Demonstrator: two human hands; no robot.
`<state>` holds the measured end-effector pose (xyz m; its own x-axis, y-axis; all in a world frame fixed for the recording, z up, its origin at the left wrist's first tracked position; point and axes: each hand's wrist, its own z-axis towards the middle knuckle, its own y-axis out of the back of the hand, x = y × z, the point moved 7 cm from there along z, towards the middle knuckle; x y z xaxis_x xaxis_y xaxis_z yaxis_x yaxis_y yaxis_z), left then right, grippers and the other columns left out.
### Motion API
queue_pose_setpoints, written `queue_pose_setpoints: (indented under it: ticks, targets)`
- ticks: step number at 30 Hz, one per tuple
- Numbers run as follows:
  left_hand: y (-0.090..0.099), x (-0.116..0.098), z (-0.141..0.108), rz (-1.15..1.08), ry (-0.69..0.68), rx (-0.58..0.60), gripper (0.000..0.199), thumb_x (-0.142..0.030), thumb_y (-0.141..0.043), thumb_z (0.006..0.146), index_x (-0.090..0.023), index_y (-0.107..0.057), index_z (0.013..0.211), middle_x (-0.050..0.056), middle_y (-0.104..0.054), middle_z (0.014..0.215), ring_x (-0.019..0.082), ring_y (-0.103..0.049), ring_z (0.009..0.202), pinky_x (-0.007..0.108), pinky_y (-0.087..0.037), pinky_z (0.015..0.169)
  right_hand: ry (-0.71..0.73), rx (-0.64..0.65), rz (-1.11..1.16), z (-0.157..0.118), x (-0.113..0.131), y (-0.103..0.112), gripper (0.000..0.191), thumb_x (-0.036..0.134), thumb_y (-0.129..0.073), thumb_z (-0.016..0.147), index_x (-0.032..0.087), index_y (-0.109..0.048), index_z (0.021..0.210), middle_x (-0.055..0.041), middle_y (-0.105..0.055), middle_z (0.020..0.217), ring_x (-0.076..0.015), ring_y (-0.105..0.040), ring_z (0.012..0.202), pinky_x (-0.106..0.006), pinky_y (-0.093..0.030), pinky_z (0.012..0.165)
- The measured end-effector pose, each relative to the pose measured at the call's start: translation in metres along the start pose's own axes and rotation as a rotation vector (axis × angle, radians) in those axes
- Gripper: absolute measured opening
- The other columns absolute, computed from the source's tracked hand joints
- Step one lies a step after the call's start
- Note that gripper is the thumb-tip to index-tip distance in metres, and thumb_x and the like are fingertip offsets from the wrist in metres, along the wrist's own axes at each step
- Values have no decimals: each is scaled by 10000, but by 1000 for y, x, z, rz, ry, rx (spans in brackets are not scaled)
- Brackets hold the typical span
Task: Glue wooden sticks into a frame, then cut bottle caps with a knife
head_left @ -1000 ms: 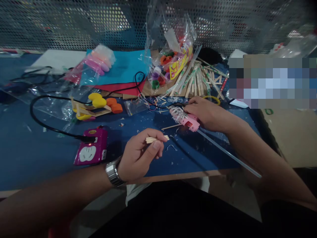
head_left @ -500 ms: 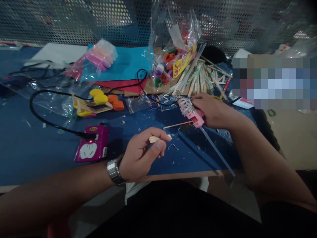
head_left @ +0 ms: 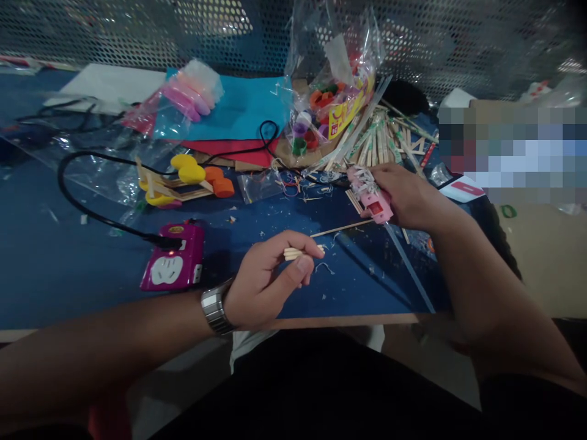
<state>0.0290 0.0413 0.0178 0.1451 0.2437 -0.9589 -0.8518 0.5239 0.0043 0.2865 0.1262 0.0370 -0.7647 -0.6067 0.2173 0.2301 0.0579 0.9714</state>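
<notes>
My left hand [head_left: 270, 275] is closed around a small bundle of short wooden sticks [head_left: 296, 253], pinched between thumb and fingers above the table. To the right, my right hand [head_left: 406, 192] grips a pink hot glue gun [head_left: 376, 205] crusted with dried glue. A long clear glue stick [head_left: 410, 269] sticks out of its back end toward me. The gun's nozzle points away, near the pile of sticks. A thin wooden stick [head_left: 342, 228] lies on the table between both hands.
A purple power adapter [head_left: 177, 256] with a black cord stands left. Behind it lies a stick frame with yellow wheels [head_left: 190, 171]. At the back are a plastic bag of colourful rings [head_left: 321, 116], blue sheets [head_left: 247, 110] and many wooden sticks [head_left: 369, 146]. Cardboard [head_left: 545, 256] is at right.
My right hand has shifted slightly right with the glue gun, uncovering short sticks beside it. My left hand keeps the bundle almost in place. The view has moved a little.
</notes>
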Motion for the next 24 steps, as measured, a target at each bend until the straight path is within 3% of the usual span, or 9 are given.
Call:
queue_pose_setpoints:
  ticks: [7,10,17,19,21,24]
  targets:
    - [0,5,-1,-14,20,11,151,-242,-599,1105,-216,-699,1216,-8,-695,805,67,-656,691,174,-526,656,54,120,44,4,-6,-10,276,311,-691,961,195,-631,1204,-273,-628,1443,-407,-551,1450,-596,-507,1167]
    - [-1,5,-1,2,18,13,151,-248,-599,1107,-215,-702,1212,-11,-695,802,66,-655,685,176,-530,663,102,118,66,8,-6,-14,232,330,-657,965,201,-650,1157,-233,-667,1360,-423,-589,1393,-653,-517,1141]
    - [-2,3,0,-17,43,20,184,-274,-559,1129,-194,-695,1223,-2,-691,810,67,-648,695,174,-541,663,77,69,71,10,4,-9,218,336,-660,907,236,-612,1095,-199,-689,1268,-417,-652,1272,-610,-558,1056]
    - [-3,3,2,-33,54,19,202,-285,-543,1137,-186,-694,1228,-3,-683,802,66,-637,686,172,-544,657,56,3,66,9,7,-4,209,330,-653,886,257,-580,1067,-176,-700,1213,-397,-671,1205,-564,-569,994]
    - [-2,4,3,-59,81,13,219,-297,-535,1141,-177,-694,1228,-2,-676,791,69,-626,677,176,-548,650,-12,-100,54,8,4,2,164,330,-643,869,278,-518,962,-123,-702,1039,-346,-698,1017,-483,-563,849]
    - [-2,9,5,-119,148,3,242,-322,-531,1142,-171,-702,1224,6,-670,787,82,-619,683,189,-554,637,-146,-238,22,6,-6,7,275,357,-676,838,290,-410,864,-54,-632,821,-281,-661,791,-395,-472,682]
